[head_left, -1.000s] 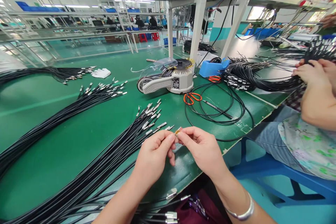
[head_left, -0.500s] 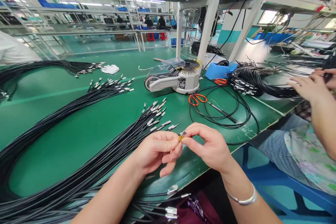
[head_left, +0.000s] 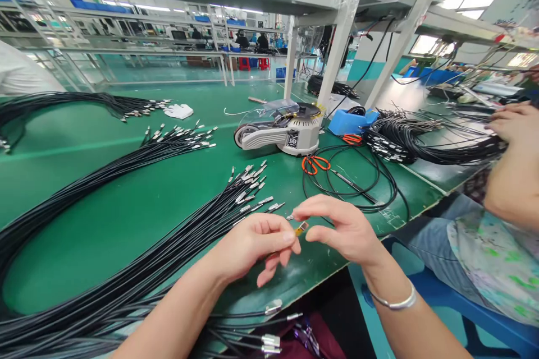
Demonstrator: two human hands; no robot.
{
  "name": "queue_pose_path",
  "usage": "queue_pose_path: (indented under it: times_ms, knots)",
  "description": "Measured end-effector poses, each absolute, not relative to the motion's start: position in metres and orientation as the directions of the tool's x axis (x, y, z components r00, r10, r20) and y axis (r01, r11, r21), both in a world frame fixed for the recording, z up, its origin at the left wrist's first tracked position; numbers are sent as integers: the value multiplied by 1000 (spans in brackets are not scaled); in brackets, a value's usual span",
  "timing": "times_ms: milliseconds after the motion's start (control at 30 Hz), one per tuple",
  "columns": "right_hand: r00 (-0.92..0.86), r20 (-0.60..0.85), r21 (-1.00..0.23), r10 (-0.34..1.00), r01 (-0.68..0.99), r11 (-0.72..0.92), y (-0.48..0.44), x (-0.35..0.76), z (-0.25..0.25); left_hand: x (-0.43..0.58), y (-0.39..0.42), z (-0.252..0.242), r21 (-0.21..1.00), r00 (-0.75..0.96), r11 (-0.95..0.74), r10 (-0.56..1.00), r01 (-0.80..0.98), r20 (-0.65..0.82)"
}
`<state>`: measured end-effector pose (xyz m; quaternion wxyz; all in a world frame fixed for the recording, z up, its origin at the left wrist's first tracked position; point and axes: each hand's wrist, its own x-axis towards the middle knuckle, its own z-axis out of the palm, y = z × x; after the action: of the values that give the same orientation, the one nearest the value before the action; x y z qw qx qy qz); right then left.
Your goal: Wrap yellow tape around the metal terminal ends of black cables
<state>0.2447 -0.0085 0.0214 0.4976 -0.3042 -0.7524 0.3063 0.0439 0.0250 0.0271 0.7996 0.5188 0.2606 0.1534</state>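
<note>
My left hand and my right hand meet above the near edge of the green table. Between their fingertips sits a small metal cable end wrapped in amber tape. The left thumb and forefinger pinch it from the left; the right thumb and forefinger close on it from the right. A fan of black cables with metal tips lies just left of my hands. More tipped cables hang over the table edge by my lap.
A grey tape dispenser stands mid-table, with orange scissors and a black cable loop beside it. A blue holder and cable bundles lie to the right, where another person's hands work. A white glove lies far back.
My hands have shifted slightly right and lower. The right hand's fingers have opened a little around the taped tip. The other person's hands moved further right.
</note>
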Motion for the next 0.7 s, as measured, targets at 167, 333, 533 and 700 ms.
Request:
queue_pose_path:
  times_ms: [167,333,533,700]
  knots:
    - [-175,323,-906,930,226,357,-18,252,18,57,12,38,931,587,-153,806,331,-77]
    - [-105,379,-868,919,304,392,-27,248,17,62,7,30,814,619,-442,774,376,134]
    - [-164,421,-766,892,461,447,-39,249,22,62,6,24,742,674,-556,713,375,193]
    - [-189,363,-795,912,447,410,-42,251,23,64,4,25,774,720,-543,673,325,170]
